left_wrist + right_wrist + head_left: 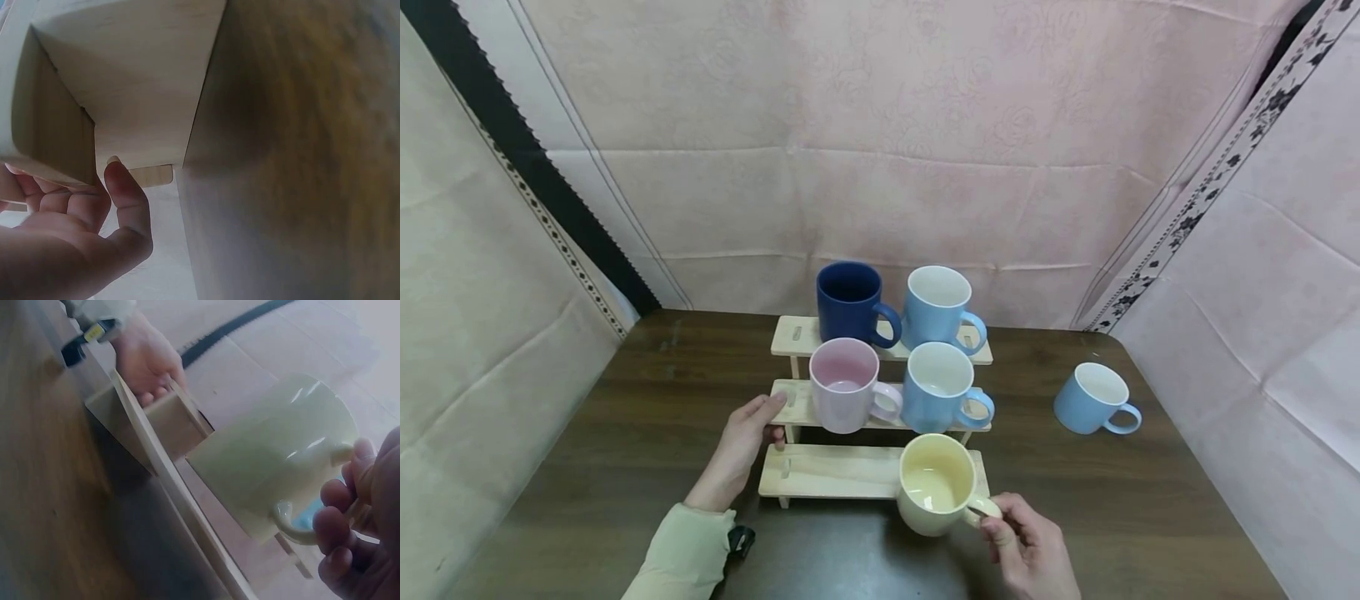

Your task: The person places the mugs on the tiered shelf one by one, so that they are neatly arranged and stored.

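A cream-yellow mug [925, 518] is over the right end of the lowest shelf of a three-tier wooden rack [838, 472]. My right hand [1032, 546] pinches its handle from the right; the right wrist view shows fingers and thumb around the handle of the upright mug [262, 462], its base close to the shelf edge. At the rack's left side, my left hand [739, 450] grips the end of the middle shelf, thumb on top and fingers beneath. The left wrist view has the hand [69, 240] against the rack's wooden side [131, 81].
The middle shelf holds a lilac mug [835, 408] and a light blue mug [928, 410]. On the top shelf stand a dark blue mug [842, 312] and another light blue mug [928, 321]. A third light blue mug [1081, 408] stands on the table [1120, 517] at right.
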`<action>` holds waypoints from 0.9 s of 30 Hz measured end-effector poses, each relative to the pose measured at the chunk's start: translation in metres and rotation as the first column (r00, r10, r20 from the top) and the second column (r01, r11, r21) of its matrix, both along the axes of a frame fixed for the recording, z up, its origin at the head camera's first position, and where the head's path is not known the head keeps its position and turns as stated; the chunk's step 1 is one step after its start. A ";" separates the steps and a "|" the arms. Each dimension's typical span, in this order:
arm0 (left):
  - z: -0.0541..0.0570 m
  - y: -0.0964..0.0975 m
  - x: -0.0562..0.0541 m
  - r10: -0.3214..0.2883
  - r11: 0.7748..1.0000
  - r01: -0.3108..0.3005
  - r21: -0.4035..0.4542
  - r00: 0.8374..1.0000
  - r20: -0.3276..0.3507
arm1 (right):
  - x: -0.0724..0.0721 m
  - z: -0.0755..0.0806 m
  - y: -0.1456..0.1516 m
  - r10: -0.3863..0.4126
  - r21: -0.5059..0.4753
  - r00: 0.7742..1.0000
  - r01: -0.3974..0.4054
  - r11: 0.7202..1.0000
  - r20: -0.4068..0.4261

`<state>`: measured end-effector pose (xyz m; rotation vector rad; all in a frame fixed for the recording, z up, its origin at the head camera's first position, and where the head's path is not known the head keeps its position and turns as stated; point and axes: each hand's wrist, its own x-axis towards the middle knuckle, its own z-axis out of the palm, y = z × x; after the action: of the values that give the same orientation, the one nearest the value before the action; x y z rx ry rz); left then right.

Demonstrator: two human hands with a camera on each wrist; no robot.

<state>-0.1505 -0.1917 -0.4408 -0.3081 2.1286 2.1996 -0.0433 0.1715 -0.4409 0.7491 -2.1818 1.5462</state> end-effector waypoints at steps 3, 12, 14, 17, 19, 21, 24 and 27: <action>0.000 0.000 0.001 0.005 1.000 -0.005 0.000 1.000 -0.001 | -0.003 0.001 -0.012 0.002 0.021 0.998 -0.003 1.000 0.062; 0.000 0.001 0.001 0.013 1.000 -0.013 0.008 1.000 -0.004 | -0.014 -0.001 -0.039 0.012 -0.002 0.983 -0.012 1.000 0.182; 0.000 0.000 0.001 0.016 1.000 -0.016 0.006 1.000 0.000 | -0.016 -0.003 -0.044 0.011 -0.001 0.978 -0.011 1.000 0.207; 0.000 0.001 0.001 0.017 1.000 -0.017 0.004 1.000 0.003 | -0.020 -0.004 -0.053 0.036 -0.010 0.981 -0.035 0.999 0.191; 0.000 0.001 0.001 0.015 1.000 -0.015 0.006 1.000 0.003 | -0.022 -0.004 -0.058 0.061 -0.018 0.985 -0.058 0.998 0.164; 0.000 0.001 0.001 0.012 1.000 -0.012 0.012 1.000 0.003 | -0.025 -0.005 -0.063 0.080 -0.026 0.987 -0.077 0.997 0.141; 0.001 0.000 0.001 0.012 1.000 -0.012 0.013 1.000 0.003 | -0.028 -0.007 -0.070 0.092 -0.026 0.988 -0.090 0.996 0.125; 0.001 0.000 0.002 0.016 1.000 -0.016 0.009 1.000 0.006 | -0.031 -0.008 -0.073 0.104 -0.026 0.986 -0.102 0.994 0.133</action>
<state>-0.1489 -0.1913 -0.4402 -0.3320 2.1201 2.2131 -0.0739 0.0982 -0.4487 0.7841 -2.2517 1.7117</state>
